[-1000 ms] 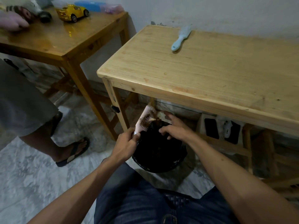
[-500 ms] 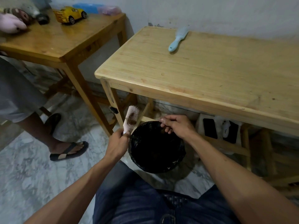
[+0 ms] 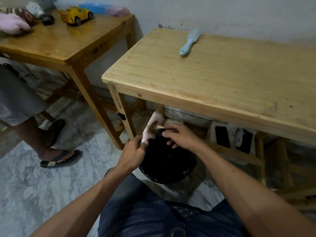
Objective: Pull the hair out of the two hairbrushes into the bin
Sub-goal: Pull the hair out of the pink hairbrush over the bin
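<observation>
My left hand (image 3: 132, 153) grips the handle of a pink hairbrush (image 3: 153, 126), held upright and tilted over the far left rim of a black bin (image 3: 177, 171) on the floor. Its bristles face right, and little hair shows among them. My right hand (image 3: 181, 136) hovers over the bin's far rim, fingertips at the brush's bristles; whether it pinches any hair I cannot tell. A light blue hairbrush (image 3: 189, 41) lies on the pale wooden table (image 3: 222, 79), far from both hands.
A darker wooden table (image 3: 65, 43) on the left carries a yellow toy car (image 3: 77, 15) and plush toys. Another person's leg and sandal (image 3: 59, 158) stand on the marble floor at left. Dark items sit on a shelf under the pale table.
The brush came back over the bin's rim after swinging left. My right hand moved from the bin's rim to the bristles. The clump of hair seen a second ago is gone from the brush.
</observation>
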Motion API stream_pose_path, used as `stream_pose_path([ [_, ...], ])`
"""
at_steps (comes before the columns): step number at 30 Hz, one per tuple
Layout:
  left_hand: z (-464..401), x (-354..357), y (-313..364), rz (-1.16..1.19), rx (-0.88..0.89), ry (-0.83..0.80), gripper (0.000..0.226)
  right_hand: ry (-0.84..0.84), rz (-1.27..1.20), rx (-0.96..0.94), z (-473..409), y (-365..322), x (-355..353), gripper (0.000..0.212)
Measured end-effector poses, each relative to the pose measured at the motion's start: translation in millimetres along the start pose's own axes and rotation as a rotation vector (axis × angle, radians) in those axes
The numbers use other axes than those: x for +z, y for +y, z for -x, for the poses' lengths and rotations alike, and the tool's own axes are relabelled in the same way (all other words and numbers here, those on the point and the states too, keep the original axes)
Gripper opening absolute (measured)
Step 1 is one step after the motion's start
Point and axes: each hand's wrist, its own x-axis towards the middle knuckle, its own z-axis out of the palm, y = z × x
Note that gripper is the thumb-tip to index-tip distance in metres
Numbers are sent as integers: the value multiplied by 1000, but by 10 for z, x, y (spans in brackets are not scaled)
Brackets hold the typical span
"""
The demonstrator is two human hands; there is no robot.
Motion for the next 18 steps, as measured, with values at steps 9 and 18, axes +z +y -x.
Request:
stream_pose_path([
  [9,-14,63,54,-94,48,-4,13,66,-51,-64,23,-106,50,9],
  [18,-111,7,-179,241,-263,72,19,180,-198,97,-23,143,-290,10],
])
